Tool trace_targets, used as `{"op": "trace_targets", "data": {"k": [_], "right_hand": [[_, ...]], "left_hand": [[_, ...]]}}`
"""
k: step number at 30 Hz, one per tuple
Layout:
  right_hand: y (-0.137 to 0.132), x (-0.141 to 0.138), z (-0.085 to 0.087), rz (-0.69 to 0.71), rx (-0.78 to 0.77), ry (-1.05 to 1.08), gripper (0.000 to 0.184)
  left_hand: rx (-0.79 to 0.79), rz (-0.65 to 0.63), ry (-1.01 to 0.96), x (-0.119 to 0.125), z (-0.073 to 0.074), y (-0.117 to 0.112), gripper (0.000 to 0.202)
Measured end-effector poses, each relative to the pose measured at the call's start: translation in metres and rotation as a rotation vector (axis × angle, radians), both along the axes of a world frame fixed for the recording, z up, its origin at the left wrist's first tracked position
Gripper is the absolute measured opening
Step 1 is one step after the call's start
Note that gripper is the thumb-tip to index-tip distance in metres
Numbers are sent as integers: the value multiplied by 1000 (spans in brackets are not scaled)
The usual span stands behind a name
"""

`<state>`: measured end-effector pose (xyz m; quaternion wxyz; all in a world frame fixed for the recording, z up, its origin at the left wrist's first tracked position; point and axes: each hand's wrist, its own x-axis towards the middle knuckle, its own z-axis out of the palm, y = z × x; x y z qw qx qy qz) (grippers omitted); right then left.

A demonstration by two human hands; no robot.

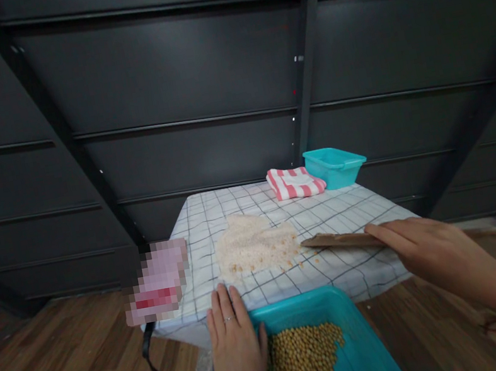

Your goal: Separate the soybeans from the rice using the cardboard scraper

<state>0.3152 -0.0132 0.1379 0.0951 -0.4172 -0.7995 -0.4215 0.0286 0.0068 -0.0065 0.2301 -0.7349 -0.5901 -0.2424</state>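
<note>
My right hand (424, 244) grips one end of a flat brown piece that looks like cardboard (344, 239). Its far tip touches the right edge of a spread heap of white rice (255, 242) on the checked tablecloth (213, 204). Several yellowish beans lie along the near and right edges of the rice. My left hand (232, 342), wearing a ring, lies with fingers stretched out at the table's front edge. Its thumb rests along the left rim of a teal basin (329, 296), which is partly cut off below. Inside the basin are many yellowish soybeans (303, 361).
At the back right of the table stand a smaller teal basin (339, 172) and a folded pink-and-white striped towel (295, 182). A blurred-out pink item (161, 277) with a black strap (152, 362) is at the left edge. Behind rises a dark panelled wall (178, 63).
</note>
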Motion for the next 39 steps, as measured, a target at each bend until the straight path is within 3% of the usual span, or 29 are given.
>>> {"op": "trace_targets", "data": {"k": [4, 14, 28, 33, 39], "right_hand": [[-7, -7, -1, -6, -53, 45, 41], [-6, -22, 3, -17, -15, -16, 39], [-13, -25, 2, 144, -106, 117, 41], [-10, -27, 7, 142, -66, 58, 37], [-9, -23, 9, 106, -71, 1, 37]], "left_hand": [[-18, 1, -9, -1, 0, 0, 51], [-5, -15, -22, -3, 0, 0, 49], [-11, -14, -39, -4, -2, -1, 60], [15, -21, -13, -3, -1, -2, 49], [0, -19, -31, -3, -3, -2, 54]]}}
